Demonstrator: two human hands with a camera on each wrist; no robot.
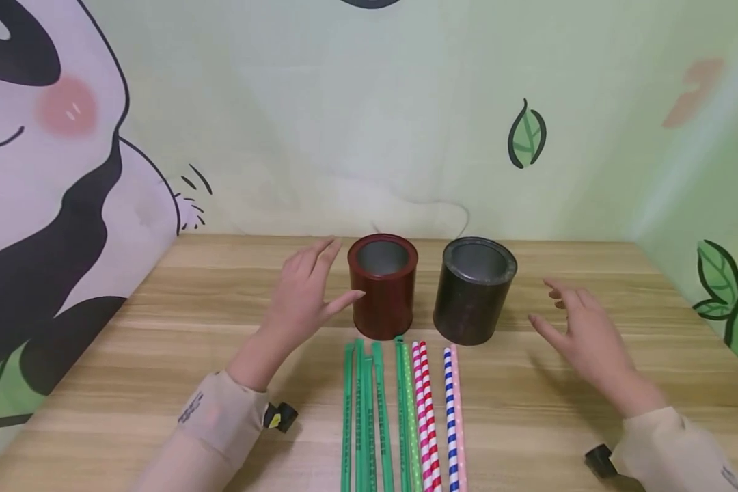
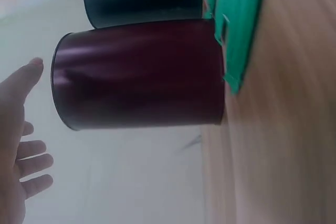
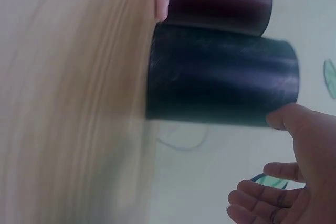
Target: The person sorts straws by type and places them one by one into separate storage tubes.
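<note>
A dark red cylindrical cup (image 1: 383, 307) and a black cylindrical cup (image 1: 470, 311) stand upright side by side at the back of the table. My left hand (image 1: 301, 290) is spread beside the red cup, its thumb overlapping the cup's left side in the head view. In the left wrist view the thumb (image 2: 23, 80) points toward the red cup's rim. To the right of the black cup, my right hand (image 1: 581, 331) hovers with fingers relaxed, holding nothing. Green flat strips (image 1: 359, 417), striped straws (image 1: 427, 424) and a blue-striped straw (image 1: 451, 424) lie in front of the cups.
The wooden table (image 1: 209, 328) meets a pale green wall (image 1: 344, 137) painted with a panda and leaves, just behind the cups. A dotted green straw (image 1: 412, 424) and a pink straw (image 1: 459, 430) lie among the others, reaching the near edge of view.
</note>
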